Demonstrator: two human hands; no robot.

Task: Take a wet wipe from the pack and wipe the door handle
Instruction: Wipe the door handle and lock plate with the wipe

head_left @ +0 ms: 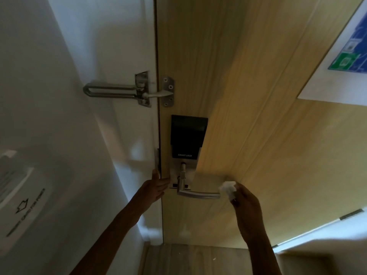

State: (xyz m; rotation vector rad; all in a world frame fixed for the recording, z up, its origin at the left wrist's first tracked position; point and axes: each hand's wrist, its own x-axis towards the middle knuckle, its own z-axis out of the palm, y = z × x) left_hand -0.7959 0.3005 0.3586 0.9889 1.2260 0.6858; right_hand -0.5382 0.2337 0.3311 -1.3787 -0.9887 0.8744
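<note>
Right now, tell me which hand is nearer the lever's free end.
Right. The right hand holds the wet wipe at the door handle's free tip; the left hand rests at the door edge, past the handle's pivot.
</note>
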